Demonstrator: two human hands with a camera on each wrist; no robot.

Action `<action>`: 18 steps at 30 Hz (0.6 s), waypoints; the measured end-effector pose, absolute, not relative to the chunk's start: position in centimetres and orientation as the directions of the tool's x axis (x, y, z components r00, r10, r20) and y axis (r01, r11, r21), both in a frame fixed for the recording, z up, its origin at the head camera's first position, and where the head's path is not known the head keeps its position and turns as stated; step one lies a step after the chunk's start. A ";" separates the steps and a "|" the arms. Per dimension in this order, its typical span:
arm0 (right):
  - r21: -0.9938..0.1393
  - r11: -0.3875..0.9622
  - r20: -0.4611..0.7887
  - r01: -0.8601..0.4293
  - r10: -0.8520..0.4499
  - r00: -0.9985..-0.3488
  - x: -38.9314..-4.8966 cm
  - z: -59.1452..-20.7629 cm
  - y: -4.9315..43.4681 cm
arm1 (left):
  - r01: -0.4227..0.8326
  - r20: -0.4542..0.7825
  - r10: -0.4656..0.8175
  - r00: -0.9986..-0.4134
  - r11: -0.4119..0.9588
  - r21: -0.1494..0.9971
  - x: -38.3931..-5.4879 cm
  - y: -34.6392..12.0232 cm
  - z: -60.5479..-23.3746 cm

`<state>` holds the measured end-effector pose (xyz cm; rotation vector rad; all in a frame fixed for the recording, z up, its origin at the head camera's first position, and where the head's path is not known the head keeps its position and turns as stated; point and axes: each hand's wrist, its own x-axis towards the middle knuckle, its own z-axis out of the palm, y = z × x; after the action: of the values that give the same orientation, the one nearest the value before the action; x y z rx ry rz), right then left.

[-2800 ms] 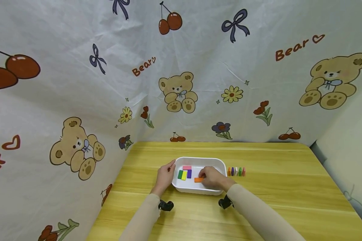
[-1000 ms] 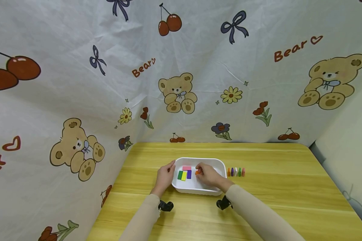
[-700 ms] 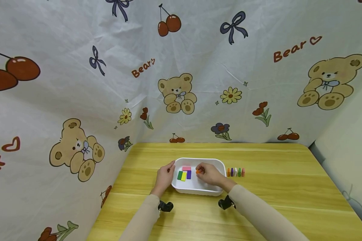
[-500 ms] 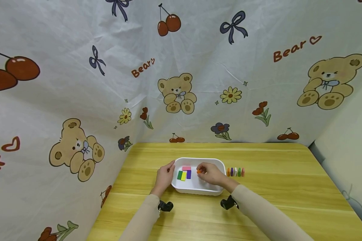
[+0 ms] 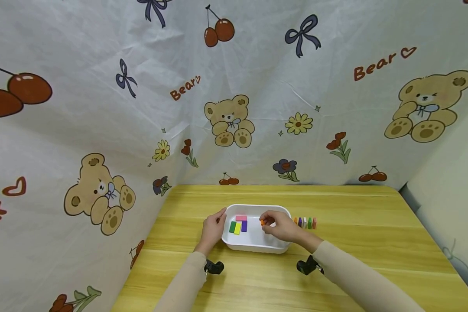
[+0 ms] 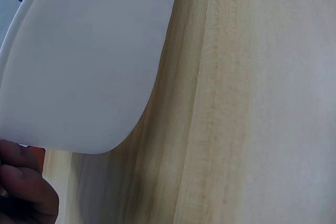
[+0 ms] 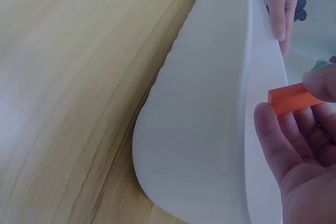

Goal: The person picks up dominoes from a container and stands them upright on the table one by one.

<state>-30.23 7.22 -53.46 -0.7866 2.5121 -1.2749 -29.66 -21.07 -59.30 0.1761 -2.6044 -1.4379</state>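
A white plastic tray (image 5: 257, 249) stands on the wooden table. My left hand (image 5: 212, 229) grips its left end, fingers over the rim as the right wrist view shows. Above the tray's right half, my right hand (image 5: 281, 226) pinches a small orange domino block (image 7: 294, 98) between thumb and fingers, raised off the tray floor. Inside the tray at left lie a pink block (image 5: 241, 218), a green block (image 5: 232, 226), a yellow block (image 5: 237, 228) and a purple block (image 5: 244, 225), flat and close together. Most of the left hand is out of the left wrist view.
Right of the tray, several domino blocks stand upright in a row on the table (image 5: 355, 260): orange, purple, a white block (image 5: 305, 222), a green block (image 5: 310, 223) and a pink block (image 5: 314, 223). A printed cloth (image 5: 257, 73) hangs behind and at left.
The right hand has picked the orange block up from the tray floor, held it near the tray's middle, and moved right with it. The left hand stays at the rim.
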 end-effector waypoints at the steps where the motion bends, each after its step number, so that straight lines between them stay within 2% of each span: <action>1: -0.800 0.477 0.050 -0.364 -0.552 -0.832 -30.2 -53.4 7.4 | -0.028 0.080 -0.181 -0.980 0.527 0.849 -29.7 -21.1 -59.3; 18: -0.826 0.447 0.053 -0.343 -0.544 -0.837 -29.4 -52.7 10.9 | -0.016 0.093 -0.174 -0.980 0.542 0.840 -29.5 -21.0 -59.3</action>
<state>-29.43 10.86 -52.66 -0.7726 2.4774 -1.3382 -29.47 -21.05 -59.33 0.1624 -2.6102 -1.4200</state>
